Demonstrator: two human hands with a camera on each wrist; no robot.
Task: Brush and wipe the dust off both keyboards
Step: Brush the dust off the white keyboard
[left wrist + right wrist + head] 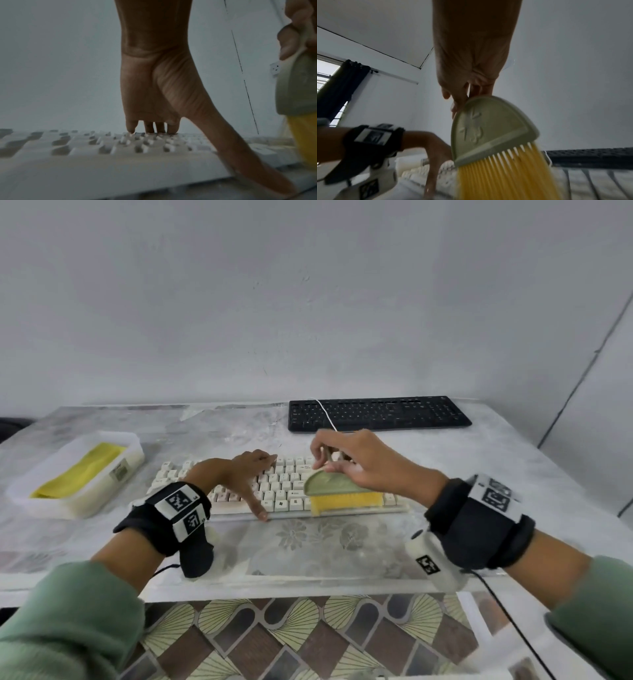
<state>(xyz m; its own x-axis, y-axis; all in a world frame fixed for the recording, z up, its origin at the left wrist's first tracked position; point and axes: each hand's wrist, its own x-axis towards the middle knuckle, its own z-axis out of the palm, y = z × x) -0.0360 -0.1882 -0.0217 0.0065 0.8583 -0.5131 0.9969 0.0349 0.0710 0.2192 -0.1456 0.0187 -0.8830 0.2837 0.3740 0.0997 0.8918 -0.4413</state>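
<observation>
Brush (334, 489) handle hidden inside right hand (359, 462); white keyboard (274, 491) keys blurred in left wrist view; black keyboard (378, 413) legends too small.

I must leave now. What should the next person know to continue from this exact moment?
Left hand: fingers and thumb spread, steadying the white keyboard.
Right hand: holds the brush by its handle, yellow bristles on the white keyboard's right part.
Black keyboard: at the back of the table, untouched now.
Yellow cloth: lies in the white tray, left.
Left: finish brushing, brush the black keyboard, wipe both.
</observation>
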